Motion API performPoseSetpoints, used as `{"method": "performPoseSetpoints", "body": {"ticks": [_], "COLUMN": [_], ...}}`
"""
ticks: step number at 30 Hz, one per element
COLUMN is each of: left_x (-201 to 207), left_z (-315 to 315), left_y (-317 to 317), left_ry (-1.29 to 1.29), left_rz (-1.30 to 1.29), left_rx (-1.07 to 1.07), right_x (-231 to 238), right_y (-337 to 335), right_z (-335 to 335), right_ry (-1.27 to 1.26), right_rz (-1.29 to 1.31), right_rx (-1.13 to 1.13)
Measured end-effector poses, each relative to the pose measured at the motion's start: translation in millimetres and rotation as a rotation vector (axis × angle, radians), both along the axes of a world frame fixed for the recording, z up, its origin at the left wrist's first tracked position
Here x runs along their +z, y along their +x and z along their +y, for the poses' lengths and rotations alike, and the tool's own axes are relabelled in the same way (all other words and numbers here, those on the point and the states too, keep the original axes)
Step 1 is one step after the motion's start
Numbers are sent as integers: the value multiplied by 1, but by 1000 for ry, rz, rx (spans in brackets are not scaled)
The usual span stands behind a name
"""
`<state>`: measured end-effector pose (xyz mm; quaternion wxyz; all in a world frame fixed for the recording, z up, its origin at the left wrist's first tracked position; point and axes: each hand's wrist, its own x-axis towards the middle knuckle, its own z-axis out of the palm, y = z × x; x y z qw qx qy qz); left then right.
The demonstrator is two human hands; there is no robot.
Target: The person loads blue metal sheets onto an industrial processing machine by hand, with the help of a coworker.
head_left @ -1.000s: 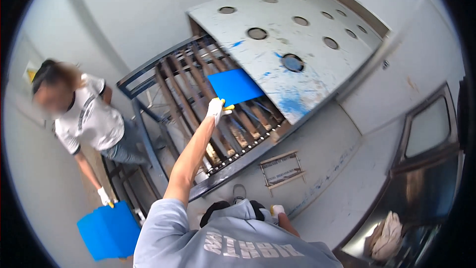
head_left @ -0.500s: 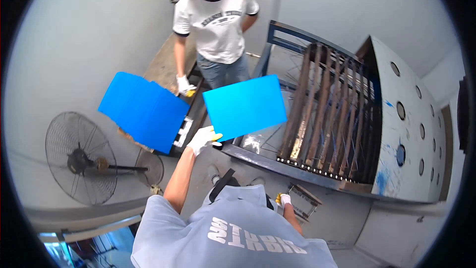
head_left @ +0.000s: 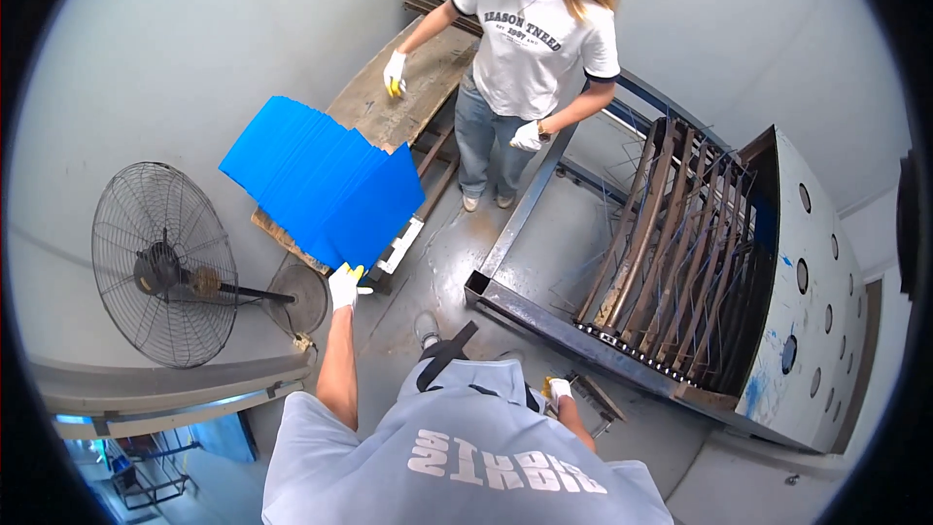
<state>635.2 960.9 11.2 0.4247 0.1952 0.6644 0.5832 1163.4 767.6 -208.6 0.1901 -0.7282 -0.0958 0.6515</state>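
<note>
My left hand point(head_left: 348, 286), in a white glove with yellow fingertips, is closed at the near corner of a blue sheet point(head_left: 377, 204). That sheet lies over the near side of a fanned stack of blue sheets point(head_left: 284, 151) on a low wooden platform point(head_left: 292, 238). Low at my right side is my right hand point(head_left: 557, 390), gloved the same way, its fingers curled. Whatever it holds, if anything, is hidden. A small metal frame point(head_left: 595, 401) stands on the floor beside it.
Across from me a co-worker point(head_left: 530, 49) in gloves stands by a worn wooden board point(head_left: 413, 73). A floor fan point(head_left: 165, 267) is at the left. To the right stand a blue metal frame point(head_left: 583, 340) with rusty bars point(head_left: 671, 243) and a white panel point(head_left: 807, 301) with round holes.
My left hand has carried the blue sheet left, from beside the metal frame onto the stack. The co-worker has turned, with one hand now over the board. The view has shifted.
</note>
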Motion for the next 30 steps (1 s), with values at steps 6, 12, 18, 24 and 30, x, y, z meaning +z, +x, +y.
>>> {"method": "performPoseSetpoints", "body": {"ticks": [6, 12, 18, 24, 30], "left_x": [-33, -49, -135, -187, -150], "left_z": [-15, -30, -39, -106, -71], "left_y": [-17, -26, -7, 55, 87], "left_ry": [-199, -545, -792, -900, -646], "left_rz": [214, 546, 18, 944, 924], "left_rx": [-65, -187, -628, -881, -798], "right_x": [-2, 7, -19, 5, 37], "right_y": [-12, -46, -43, -66, -66], "right_z": [-12, -9, -31, 1, 9], "right_ry": [-83, 6, 246, 395, 295], "right_rz": [19, -120, -439, -597, -646], "right_rx": [-59, 152, 826, 1228, 1027]}}
